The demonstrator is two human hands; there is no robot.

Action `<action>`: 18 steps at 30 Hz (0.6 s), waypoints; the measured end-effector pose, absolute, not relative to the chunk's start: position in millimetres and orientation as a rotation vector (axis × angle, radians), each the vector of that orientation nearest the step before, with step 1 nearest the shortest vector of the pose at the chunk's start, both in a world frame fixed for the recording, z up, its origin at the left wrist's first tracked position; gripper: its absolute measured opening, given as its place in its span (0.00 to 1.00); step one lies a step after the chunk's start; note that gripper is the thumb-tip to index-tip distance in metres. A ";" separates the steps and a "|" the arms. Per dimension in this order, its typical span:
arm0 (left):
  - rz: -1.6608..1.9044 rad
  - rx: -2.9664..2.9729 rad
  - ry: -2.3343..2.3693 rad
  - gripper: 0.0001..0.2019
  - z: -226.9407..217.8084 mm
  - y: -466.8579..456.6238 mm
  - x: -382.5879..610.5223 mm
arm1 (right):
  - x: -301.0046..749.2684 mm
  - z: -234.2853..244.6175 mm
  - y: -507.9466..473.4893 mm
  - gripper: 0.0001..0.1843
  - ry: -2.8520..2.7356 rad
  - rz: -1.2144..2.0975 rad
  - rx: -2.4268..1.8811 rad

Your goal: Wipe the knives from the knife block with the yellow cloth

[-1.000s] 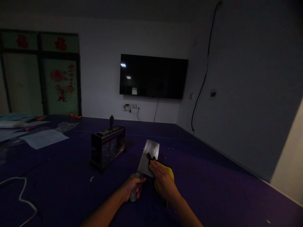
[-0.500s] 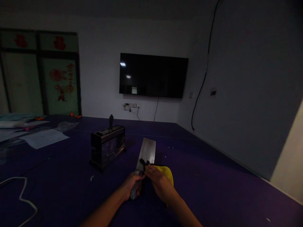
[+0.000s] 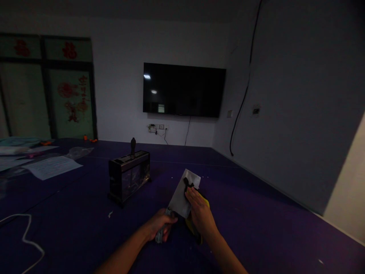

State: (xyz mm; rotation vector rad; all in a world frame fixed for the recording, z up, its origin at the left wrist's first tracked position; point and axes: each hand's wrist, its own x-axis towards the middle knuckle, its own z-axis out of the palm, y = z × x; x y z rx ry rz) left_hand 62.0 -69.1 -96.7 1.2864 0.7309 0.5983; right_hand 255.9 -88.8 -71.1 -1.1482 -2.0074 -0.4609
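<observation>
My left hand (image 3: 159,223) is closed around the handle of a cleaver (image 3: 178,201). Its broad metal blade points away from me and leans to the right. Against the flat of the blade, toward its far end, my right hand (image 3: 201,213) presses a yellow and black cloth (image 3: 190,227). A dark fold of it sticks out past the fingertips, and its yellow part hangs down beneath the palm. The fingers of that hand lie close together over the cloth. Left of the cleaver stands a knife block (image 3: 129,177) with clear sides and one dark handle rising from its top.
Purple covering (image 3: 256,213) spreads over the surface in front of me. Printed papers (image 3: 53,167) and clear plastic (image 3: 80,153) lie at the left, with a white cable (image 3: 27,236) nearer me. A television (image 3: 184,89) hangs on the far wall; a black cable (image 3: 242,102) dangles at the right.
My right hand and the cloth have slid up the blade toward its far end. The blade has swung to the right and shows more of its flat face. My left hand keeps its grip.
</observation>
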 end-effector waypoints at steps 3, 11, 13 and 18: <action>0.519 1.329 0.700 0.15 -92.7 -70.4 60.9 | 262.9 -71.9 -88.5 0.28 -1.901 -0.468 -1.188; 0.422 1.380 0.675 0.16 -86.7 -73.7 59.0 | 281.0 -71.8 -82.7 0.30 -1.719 -0.496 -1.203; 0.433 1.377 0.667 0.15 -88.4 -72.9 59.4 | 282.6 -70.8 -81.8 0.29 -1.713 -0.486 -1.201; 0.475 1.351 0.695 0.15 -93.5 -71.2 60.9 | 278.8 -70.7 -82.4 0.28 -1.803 -0.413 -1.178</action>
